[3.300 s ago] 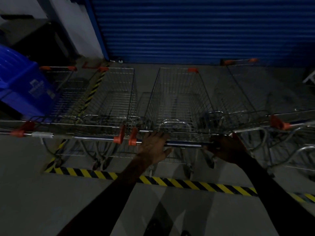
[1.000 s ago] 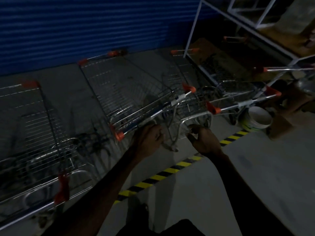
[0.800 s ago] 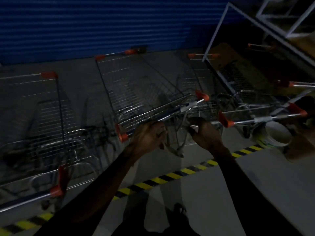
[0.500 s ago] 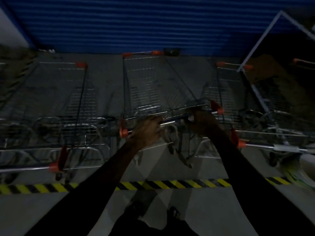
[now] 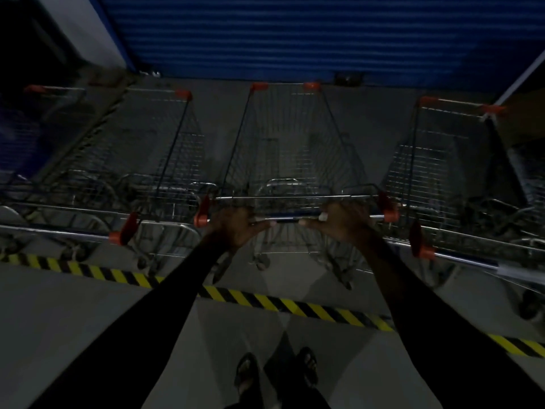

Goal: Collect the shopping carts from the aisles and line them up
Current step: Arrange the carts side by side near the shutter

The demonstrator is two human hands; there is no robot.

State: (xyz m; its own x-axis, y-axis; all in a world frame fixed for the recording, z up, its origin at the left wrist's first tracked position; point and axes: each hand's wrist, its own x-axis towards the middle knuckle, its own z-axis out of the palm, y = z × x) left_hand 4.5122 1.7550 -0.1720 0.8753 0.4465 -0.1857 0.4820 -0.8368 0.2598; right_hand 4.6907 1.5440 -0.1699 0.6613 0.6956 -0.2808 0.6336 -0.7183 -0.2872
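Steel handlebar (image 5: 287, 218) at mid-frame was gripped by curled fingers of both the left hand (image 5: 236, 225) and right hand (image 5: 343, 221). Its cart (image 5: 290, 154) stood between neighbouring carts (image 5: 141, 160), facing a blue shutter (image 5: 295, 36). Apparently it was being squared into the row; next, judging by the gaps, a straight push.

The fingers of the left hand (image 5: 236, 227) and the right hand (image 5: 343, 221) curled out of sight over the handle bar (image 5: 284, 219) of the middle cart (image 5: 290, 149), so the far side of each grip was hidden. The left cart (image 5: 147, 160) and the right cart (image 5: 454, 172) ran past the picture's edges, their wheels lost in shadow. A small dark object (image 5: 348, 78) at the foot of the blue shutter (image 5: 295, 33) was too dim to identify.
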